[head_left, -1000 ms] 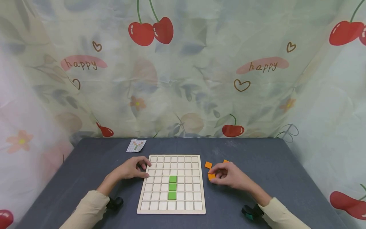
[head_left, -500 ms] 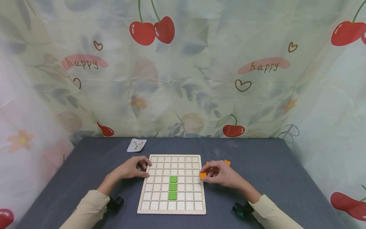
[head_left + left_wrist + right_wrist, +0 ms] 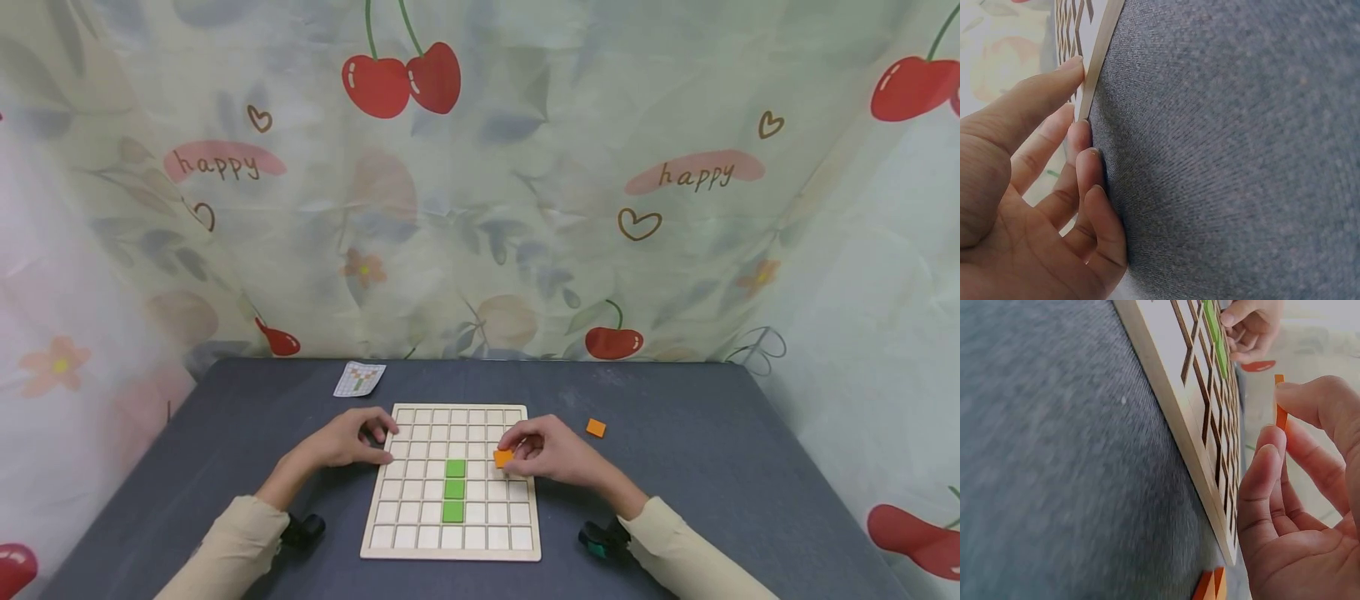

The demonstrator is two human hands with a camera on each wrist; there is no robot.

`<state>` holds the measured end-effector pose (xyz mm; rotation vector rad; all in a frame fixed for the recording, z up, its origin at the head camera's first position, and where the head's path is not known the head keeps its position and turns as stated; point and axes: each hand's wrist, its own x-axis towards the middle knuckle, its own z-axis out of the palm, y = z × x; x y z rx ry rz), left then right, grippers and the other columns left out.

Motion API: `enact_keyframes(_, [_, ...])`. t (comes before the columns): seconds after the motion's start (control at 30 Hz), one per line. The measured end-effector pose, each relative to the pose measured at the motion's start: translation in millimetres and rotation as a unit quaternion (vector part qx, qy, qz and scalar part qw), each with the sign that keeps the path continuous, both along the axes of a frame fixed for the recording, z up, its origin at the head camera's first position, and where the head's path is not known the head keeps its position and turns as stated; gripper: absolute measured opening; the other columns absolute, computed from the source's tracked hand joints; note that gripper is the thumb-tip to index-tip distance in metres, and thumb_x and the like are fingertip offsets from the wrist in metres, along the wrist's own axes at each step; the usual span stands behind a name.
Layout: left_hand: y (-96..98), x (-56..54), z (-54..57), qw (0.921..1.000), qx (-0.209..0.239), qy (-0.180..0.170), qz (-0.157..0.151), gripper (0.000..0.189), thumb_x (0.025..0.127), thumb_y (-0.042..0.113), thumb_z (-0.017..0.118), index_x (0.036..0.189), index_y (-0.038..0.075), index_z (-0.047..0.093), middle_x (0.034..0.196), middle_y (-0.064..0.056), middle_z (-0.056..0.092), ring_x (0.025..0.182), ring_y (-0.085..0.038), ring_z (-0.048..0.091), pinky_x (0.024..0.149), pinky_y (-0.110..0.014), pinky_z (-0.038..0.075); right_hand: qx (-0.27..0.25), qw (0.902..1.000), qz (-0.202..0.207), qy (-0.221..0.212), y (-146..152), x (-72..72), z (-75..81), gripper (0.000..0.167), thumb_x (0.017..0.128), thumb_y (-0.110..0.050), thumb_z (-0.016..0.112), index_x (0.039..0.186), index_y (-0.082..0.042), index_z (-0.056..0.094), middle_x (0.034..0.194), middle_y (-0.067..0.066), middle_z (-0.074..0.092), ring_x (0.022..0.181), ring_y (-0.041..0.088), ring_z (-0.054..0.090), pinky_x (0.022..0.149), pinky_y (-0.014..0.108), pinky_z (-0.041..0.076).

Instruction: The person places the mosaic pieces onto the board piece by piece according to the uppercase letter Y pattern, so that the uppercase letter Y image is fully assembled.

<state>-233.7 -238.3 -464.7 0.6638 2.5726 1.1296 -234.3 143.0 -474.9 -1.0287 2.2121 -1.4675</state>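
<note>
My right hand (image 3: 551, 452) pinches a small square orange tile (image 3: 503, 459) between thumb and fingertips, above the right part of a pale wooden grid board (image 3: 450, 553). The right wrist view shows this tile edge-on, raised above the table. Three green tiles (image 3: 454, 489) sit in a vertical line of cells in one of the board's middle columns. At the board's left edge rests my left hand (image 3: 350, 437). Its thumb tip (image 3: 1075, 64) lies on the wooden frame in the left wrist view, with the other fingers loosely bent beside the edge.
Another orange tile (image 3: 596, 428) lies on the dark cloth right of the board. Orange pieces (image 3: 1207, 585) also show low in the right wrist view. Behind the board's left corner lies a small printed card (image 3: 359, 379) with a coloured grid pattern. A patterned curtain (image 3: 480, 208) hangs behind the table.
My right hand has carried the orange tile leftward from the cloth, across the board's right edge and over the cells. The left hand has stayed at the left edge.
</note>
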Motion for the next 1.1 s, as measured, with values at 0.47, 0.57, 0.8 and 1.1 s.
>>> enact_keyframes(0.47, [-0.1,-0.2,1.1,1.0,-0.004,-0.002,0.003,0.033,0.085,0.011,0.084,0.111,0.003,0.066,0.09,-0.007,0.057,0.074,-0.021,0.051,0.068,-0.033,0.044,-0.036,0.9992,0.001,0.017,-43.4,-11.2,-3.9,0.022,0.087,-0.005,0.081,0.108,-0.001,0.075,0.098,0.011,0.071,0.076,0.024,0.064,0.073,0.031,0.052])
enact_keyframes(0.57, [0.1,0.0,1.6,1.0,-0.004,-0.003,0.003,0.033,0.085,0.011,0.084,0.111,0.002,0.066,0.091,-0.007,0.057,0.074,-0.021,0.051,0.068,-0.032,0.044,-0.037,0.9993,-0.004,0.008,-52.3,-12.8,-4.3,0.024,0.087,-0.006,0.082,0.109,-0.001,0.075,0.1,0.011,0.071,0.079,0.026,0.065,0.073,0.031,0.052])
enact_keyframes(0.8, [0.6,0.0,1.2,0.9999,-0.006,-0.008,0.008,0.033,0.085,0.01,0.085,0.111,0.003,0.066,0.091,-0.008,0.057,0.074,-0.021,0.051,0.068,-0.033,0.043,-0.013,0.9997,-0.021,0.0,-69.8,-17.7,-1.9,0.024,0.088,-0.009,0.081,0.111,-0.006,0.076,0.101,0.004,0.072,0.082,0.021,0.066,0.076,0.031,0.053])
enact_keyframes(1.1, [2.2,0.6,2.4,0.9996,-0.012,-0.014,0.02,0.033,0.084,0.01,0.085,0.111,0.004,0.066,0.091,-0.007,0.057,0.074,-0.021,0.051,0.068,-0.034,0.043,0.0,0.9992,-0.04,0.007,-92.9,-23.6,-1.0,0.021,0.087,-0.007,0.081,0.107,-0.003,0.077,0.096,0.004,0.073,0.081,0.019,0.068,0.075,0.029,0.054])
